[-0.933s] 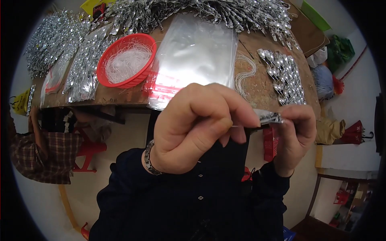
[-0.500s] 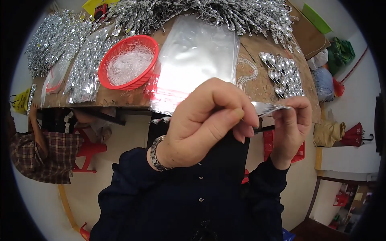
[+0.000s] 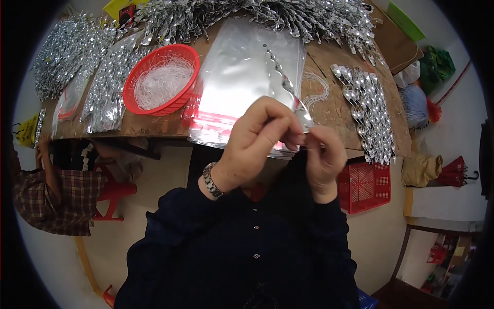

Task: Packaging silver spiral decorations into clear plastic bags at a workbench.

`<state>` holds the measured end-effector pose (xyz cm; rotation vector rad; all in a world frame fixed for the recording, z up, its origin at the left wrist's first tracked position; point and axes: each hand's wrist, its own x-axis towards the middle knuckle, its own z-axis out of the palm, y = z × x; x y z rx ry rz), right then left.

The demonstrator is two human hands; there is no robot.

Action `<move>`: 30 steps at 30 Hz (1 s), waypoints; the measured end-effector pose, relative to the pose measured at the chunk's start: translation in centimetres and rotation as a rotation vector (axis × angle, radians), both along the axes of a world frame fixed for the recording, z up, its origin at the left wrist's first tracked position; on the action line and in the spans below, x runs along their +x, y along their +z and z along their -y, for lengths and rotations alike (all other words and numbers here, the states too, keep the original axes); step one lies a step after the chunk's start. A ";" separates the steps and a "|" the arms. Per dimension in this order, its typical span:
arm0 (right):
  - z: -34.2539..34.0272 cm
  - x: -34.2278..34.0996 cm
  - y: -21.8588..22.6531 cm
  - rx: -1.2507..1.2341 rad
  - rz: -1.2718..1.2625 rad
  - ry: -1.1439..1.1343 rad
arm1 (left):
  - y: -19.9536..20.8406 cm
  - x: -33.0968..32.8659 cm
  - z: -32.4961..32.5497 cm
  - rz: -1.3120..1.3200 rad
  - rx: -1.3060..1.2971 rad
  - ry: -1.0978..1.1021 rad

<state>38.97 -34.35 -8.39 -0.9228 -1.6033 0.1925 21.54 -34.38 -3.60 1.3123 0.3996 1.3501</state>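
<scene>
A twisted silver strip (image 3: 286, 84) slants from above the clear bags down to my fingers. My right hand (image 3: 327, 159) pinches its lower end between thumb and fingers. Close beside it, my left hand (image 3: 260, 141), with a watch on the wrist, is closed with thumb against fingers; what it holds, if anything, is too small to make out. Beneath the strip lies a stack of clear plastic bags (image 3: 231, 67) with red-striped edges. To their right rests a bundle of thin white threads (image 3: 316, 88), and farther right a row of twisted silver strips (image 3: 370, 110).
A red basket (image 3: 129, 98) of white thread stands left of the bags. Piles of silver strips (image 3: 195, 20) cover the table's far side and left. Below the right edge sits a red crate (image 3: 363, 188). At left, another person in a plaid shirt (image 3: 67, 195) is beside the table.
Both hands have drawn closer together, the right moving left. The silver strip now points up and away over the bags, and the row of strips at right shows more fully.
</scene>
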 end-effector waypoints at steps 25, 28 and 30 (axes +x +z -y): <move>2.1 3.3 1.7 -1.121 -0.728 0.898 | -4.9 -3.5 -4.6 0.355 -0.443 0.255; 2.3 3.1 1.4 -1.052 -0.778 0.973 | -5.0 -3.5 -4.8 0.355 -0.451 0.269; 2.4 3.0 1.4 -1.016 -0.810 1.008 | -5.1 -3.6 -4.9 0.351 -0.455 0.279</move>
